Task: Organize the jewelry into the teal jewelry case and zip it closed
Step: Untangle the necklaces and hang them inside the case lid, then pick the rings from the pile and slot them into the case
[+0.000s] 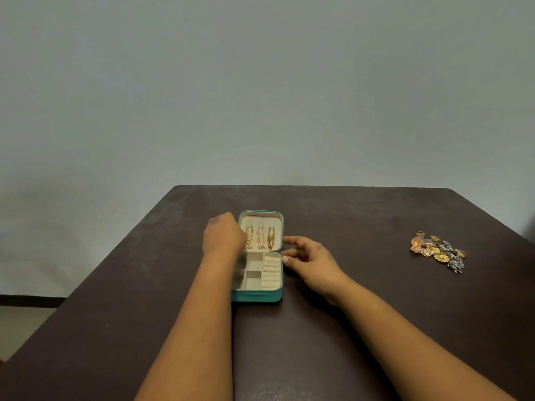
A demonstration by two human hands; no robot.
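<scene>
The teal jewelry case (pixel 257 296) lies open on the dark table, its lid flat at the far side. Three gold chains (pixel 262 237) hang in the cream lid. The base has cream compartments and ring rolls (pixel 272 273). My left hand (pixel 223 235) is over the lid's left edge, fingers curled downward at the leftmost chain; whether it grips the chain is hidden. My right hand (pixel 309 256) rests beside the case's right edge with fingers relaxed and spread, fingertips touching or nearly touching the rim. A heap of loose gold and silver jewelry (pixel 437 250) lies far right.
The dark brown table (pixel 347 328) ends at a plain grey wall at the back. Its left edge runs diagonally, with floor beyond it. Bare tabletop lies between the case and the jewelry heap.
</scene>
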